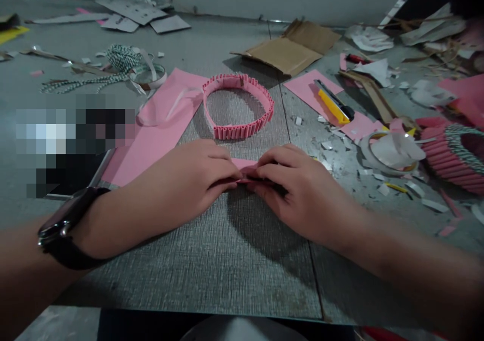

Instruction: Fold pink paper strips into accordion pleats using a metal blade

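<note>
Both of my hands meet near the middle of the table, pinching a small pink paper strip (244, 164) between them. My left hand (206, 172), with a black watch on its wrist, grips the strip's left end. Thumb and fingers of my right hand (293, 179) close on the other end, and its edge looks curled or folded. Just beyond my hands lies a ring of short pink paper rolls (242, 129), one section of its band bare at the left. A large pink paper sheet (151, 149) lies partly under my left forearm.
A yellow box cutter (333, 106) lies on pink paper at the right. Beside it are a tape roll (391, 152) and a pink rolled-paper basket (454, 154). Green-white twine (123, 58) sits back left, folded cardboard (289, 48) at the back. A blurred-out dark device (81, 174) is left.
</note>
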Available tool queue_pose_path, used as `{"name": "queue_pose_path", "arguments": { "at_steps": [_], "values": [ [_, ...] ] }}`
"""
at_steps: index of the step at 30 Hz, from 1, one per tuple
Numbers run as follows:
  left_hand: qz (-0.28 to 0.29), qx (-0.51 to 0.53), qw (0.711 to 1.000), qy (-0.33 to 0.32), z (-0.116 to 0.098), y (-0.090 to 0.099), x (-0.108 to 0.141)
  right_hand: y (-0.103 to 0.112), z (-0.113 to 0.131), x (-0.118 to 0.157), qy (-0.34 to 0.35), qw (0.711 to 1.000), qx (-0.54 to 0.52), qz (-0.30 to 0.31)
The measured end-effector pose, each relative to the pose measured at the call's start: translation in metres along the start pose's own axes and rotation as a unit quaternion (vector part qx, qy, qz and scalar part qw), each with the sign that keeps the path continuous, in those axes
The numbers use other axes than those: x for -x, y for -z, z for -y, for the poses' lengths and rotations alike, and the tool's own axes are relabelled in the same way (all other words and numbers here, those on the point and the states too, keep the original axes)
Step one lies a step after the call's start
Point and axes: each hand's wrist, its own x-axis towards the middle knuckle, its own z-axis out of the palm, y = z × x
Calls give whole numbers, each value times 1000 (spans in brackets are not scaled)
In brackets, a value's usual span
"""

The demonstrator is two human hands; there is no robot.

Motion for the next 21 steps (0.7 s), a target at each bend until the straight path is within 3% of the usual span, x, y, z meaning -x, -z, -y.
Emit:
{"name": "queue_pose_path", "arguments": {
  "at_steps": [15,21],
  "values": [
    [26,-11,1000,-13,-6,3,-1,5,3,1,33,996,65,49],
    [24,1,1000,9,3,-1,-4,2,-4,-2,5,999,24,39]
  ]
}}
